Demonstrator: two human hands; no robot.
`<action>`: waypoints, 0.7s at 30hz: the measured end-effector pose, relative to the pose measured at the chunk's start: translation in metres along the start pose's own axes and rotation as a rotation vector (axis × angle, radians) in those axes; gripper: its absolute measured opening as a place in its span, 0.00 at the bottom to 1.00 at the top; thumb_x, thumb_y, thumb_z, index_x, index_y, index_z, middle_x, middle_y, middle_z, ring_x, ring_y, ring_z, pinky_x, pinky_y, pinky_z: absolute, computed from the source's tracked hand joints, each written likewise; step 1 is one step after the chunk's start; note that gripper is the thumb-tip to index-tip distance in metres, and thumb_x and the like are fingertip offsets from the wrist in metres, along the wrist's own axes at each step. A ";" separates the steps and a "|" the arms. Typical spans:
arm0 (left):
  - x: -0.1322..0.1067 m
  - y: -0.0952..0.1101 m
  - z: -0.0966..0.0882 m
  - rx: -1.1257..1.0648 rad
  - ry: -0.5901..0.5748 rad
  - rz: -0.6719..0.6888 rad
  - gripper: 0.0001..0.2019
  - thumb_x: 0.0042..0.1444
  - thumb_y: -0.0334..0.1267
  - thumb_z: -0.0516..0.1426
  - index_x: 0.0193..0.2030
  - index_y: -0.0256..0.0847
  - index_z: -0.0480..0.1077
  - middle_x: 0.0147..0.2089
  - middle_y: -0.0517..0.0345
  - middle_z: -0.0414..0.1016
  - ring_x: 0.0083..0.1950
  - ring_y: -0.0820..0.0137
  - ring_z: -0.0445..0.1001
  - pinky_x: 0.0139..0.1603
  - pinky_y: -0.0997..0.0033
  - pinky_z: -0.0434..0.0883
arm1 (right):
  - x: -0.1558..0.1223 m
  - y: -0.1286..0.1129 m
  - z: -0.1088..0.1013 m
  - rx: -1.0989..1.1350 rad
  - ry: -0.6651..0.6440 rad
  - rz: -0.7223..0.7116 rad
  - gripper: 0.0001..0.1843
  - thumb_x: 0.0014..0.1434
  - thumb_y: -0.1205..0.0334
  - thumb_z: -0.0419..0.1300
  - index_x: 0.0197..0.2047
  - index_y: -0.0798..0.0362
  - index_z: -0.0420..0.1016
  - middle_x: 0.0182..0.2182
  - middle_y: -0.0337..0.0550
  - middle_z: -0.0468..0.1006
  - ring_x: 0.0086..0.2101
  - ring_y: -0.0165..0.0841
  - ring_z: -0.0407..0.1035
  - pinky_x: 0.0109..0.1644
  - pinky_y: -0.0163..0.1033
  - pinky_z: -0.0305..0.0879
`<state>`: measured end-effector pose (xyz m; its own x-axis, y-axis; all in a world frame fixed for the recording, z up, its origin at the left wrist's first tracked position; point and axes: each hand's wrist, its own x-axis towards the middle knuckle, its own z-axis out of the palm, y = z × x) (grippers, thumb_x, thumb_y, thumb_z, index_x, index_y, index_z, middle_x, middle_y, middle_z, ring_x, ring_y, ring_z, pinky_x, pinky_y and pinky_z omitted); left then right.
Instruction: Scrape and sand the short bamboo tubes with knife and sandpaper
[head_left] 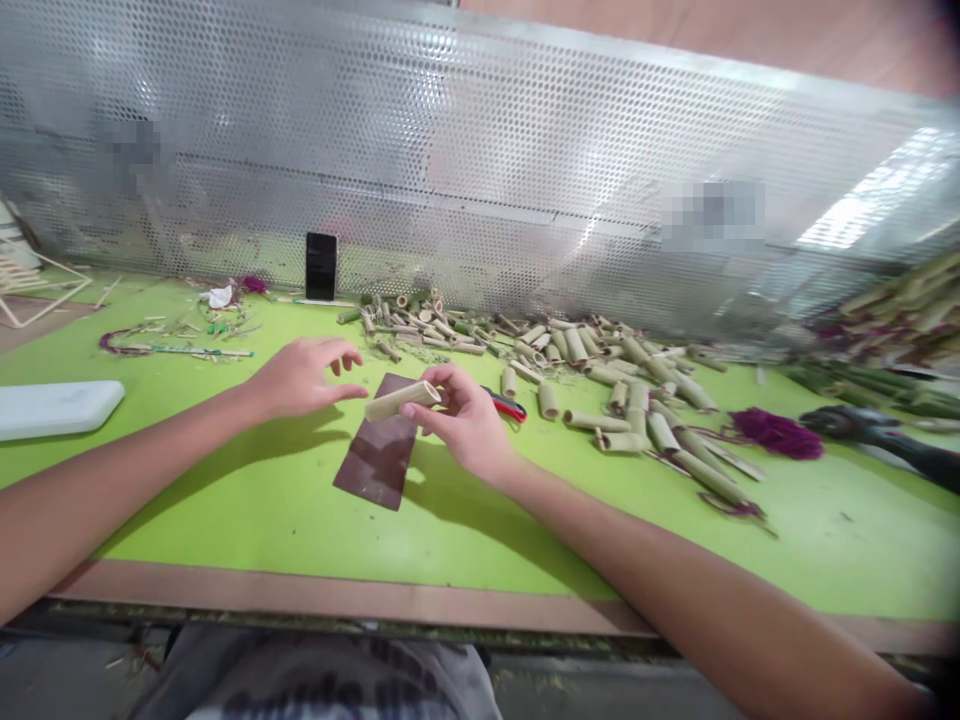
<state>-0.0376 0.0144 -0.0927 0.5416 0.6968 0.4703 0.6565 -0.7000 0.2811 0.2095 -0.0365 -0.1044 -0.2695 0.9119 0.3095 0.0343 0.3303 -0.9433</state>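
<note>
Between the fingers and thumb of my right hand [466, 422] is a short hollow bamboo tube [397, 401], tilted with its open end up to the right. My left hand [307, 377] hovers just left of the tube, fingers apart and holding nothing. Under the tube lies a dark brown rectangular sheet, perhaps sandpaper [379, 465], flat on the green tabletop [277, 515]. A red and black tool, perhaps a utility knife [508, 405], lies just beyond my right hand, which partly hides it.
Many cut bamboo pieces [576, 345] are heaped at the back and right. Purple yarn [778, 433] and a black power tool [862, 427] lie far right. A phone [321, 266] stands against the perforated metal screen [510, 150]. A white case [60, 407] sits left.
</note>
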 end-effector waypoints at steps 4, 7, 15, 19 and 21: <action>-0.004 0.025 0.006 -0.180 0.042 0.267 0.23 0.61 0.57 0.60 0.51 0.39 0.75 0.43 0.53 0.81 0.40 0.65 0.78 0.43 0.65 0.72 | -0.002 0.003 0.001 0.032 -0.073 0.012 0.22 0.48 0.53 0.74 0.38 0.50 0.68 0.33 0.37 0.78 0.31 0.32 0.75 0.33 0.38 0.73; -0.006 0.032 0.016 -0.203 0.087 0.372 0.17 0.65 0.52 0.58 0.47 0.40 0.77 0.39 0.53 0.82 0.38 0.66 0.79 0.41 0.67 0.72 | -0.005 0.004 0.003 -0.014 -0.108 0.014 0.22 0.48 0.54 0.74 0.39 0.49 0.68 0.32 0.36 0.78 0.30 0.32 0.75 0.32 0.38 0.73; -0.008 0.032 0.020 -0.265 0.143 0.361 0.13 0.69 0.45 0.56 0.41 0.42 0.79 0.36 0.55 0.84 0.35 0.69 0.80 0.40 0.68 0.72 | -0.007 0.001 0.000 -0.293 -0.079 -0.159 0.16 0.51 0.58 0.72 0.38 0.49 0.71 0.33 0.36 0.75 0.28 0.29 0.71 0.30 0.35 0.70; -0.009 0.034 0.019 -0.174 0.150 0.395 0.12 0.68 0.42 0.56 0.39 0.40 0.78 0.35 0.56 0.83 0.35 0.69 0.79 0.39 0.68 0.72 | -0.006 -0.001 -0.003 -0.402 -0.090 -0.266 0.12 0.54 0.62 0.70 0.39 0.49 0.72 0.36 0.38 0.75 0.30 0.30 0.71 0.29 0.35 0.69; -0.009 0.034 0.019 -0.126 0.151 0.435 0.11 0.68 0.39 0.55 0.38 0.39 0.77 0.35 0.56 0.82 0.35 0.69 0.79 0.40 0.68 0.72 | -0.007 -0.001 -0.004 -0.447 -0.107 -0.324 0.10 0.56 0.63 0.68 0.39 0.49 0.72 0.38 0.40 0.75 0.31 0.30 0.71 0.30 0.36 0.70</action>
<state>-0.0103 -0.0127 -0.1033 0.6638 0.3108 0.6803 0.3119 -0.9417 0.1259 0.2153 -0.0416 -0.1051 -0.4294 0.7248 0.5388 0.3321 0.6815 -0.6521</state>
